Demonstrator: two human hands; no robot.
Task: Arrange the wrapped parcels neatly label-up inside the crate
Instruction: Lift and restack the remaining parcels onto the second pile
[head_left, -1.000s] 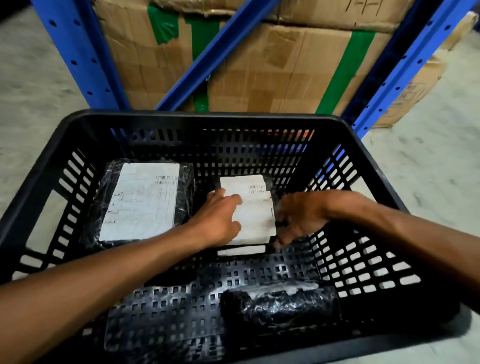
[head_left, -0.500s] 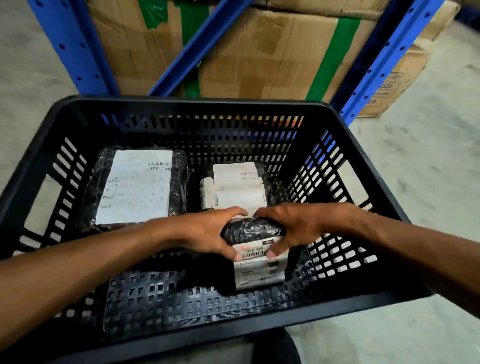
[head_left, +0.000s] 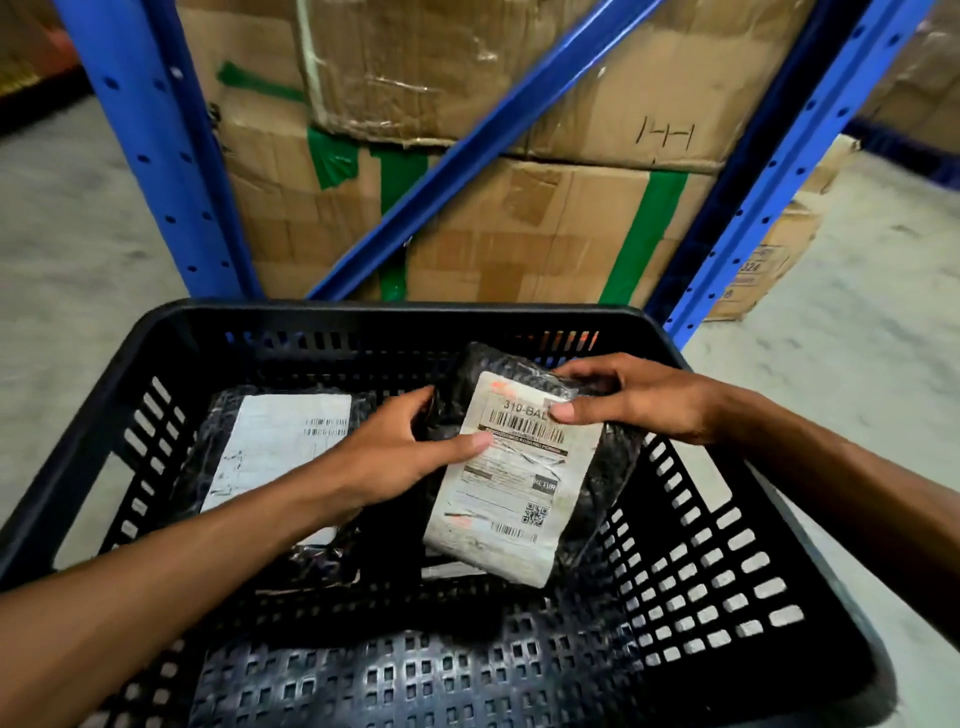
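The black-wrapped parcel (head_left: 519, 467), label up, was pinched at its upper end by both hands, left hand (head_left: 395, 457) and right hand (head_left: 639, 400), above the crate (head_left: 727, 571) floor. Lowering it flat beside the larger parcel (head_left: 275, 452) on the left looked best; a pale label peeking out beneath suggested another underneath.

Black-wrapped parcel (head_left: 511, 467) held tilted, label up, over crate (head_left: 701, 571); another (head_left: 270, 452) lies flat.

Flat parcel (head_left: 270, 457) partly behind left forearm
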